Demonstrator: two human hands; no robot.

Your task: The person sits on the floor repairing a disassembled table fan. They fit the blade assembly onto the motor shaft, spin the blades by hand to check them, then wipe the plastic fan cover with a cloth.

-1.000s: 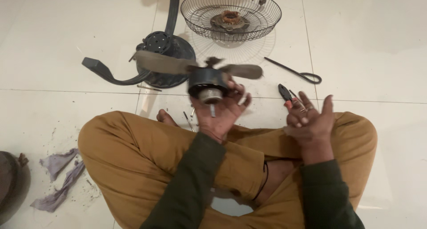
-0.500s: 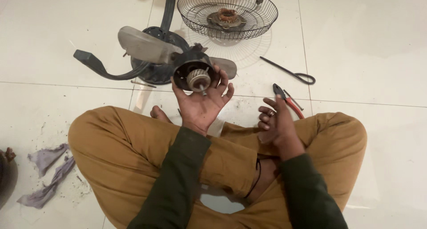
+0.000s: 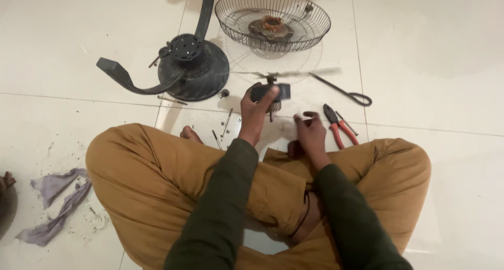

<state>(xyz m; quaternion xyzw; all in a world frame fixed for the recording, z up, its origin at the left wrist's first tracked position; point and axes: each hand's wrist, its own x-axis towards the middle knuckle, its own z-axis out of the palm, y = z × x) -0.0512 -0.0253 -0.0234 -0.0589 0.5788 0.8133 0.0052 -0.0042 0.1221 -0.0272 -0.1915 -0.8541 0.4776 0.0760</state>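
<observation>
Since half a second ago, left hand [image 3: 258, 108] has carried the motor [image 3: 271, 93] forward and lower, away from the lap toward the floor tiles; the blade [image 3: 286, 73] on it now reads as a thin motion-blurred streak, likely spinning. Right hand [image 3: 310, 132] has dropped from raised to just over the right knee, near the pliers [image 3: 338, 125].

Left hand: fingers wrapped round the motor body, gripping it, shaft roughly upright. Right hand: loosely curled, holds nothing visible; can't tell if fingertips touch the floor.

Motor sits in the air in front of the crossed legs, between the base [image 3: 190, 66] and pliers, below the wire guard [image 3: 273, 18]. Loose screws [image 3: 227, 123] on the tile just left of the left hand. Black rod tool [image 3: 344, 91] beyond the pliers. Rag [image 3: 58, 204] far left.

Step, as judged: spin-checking the blade on the motor. Next move likely needs the right hand to steady or stop the blade, clear of its edges.
</observation>
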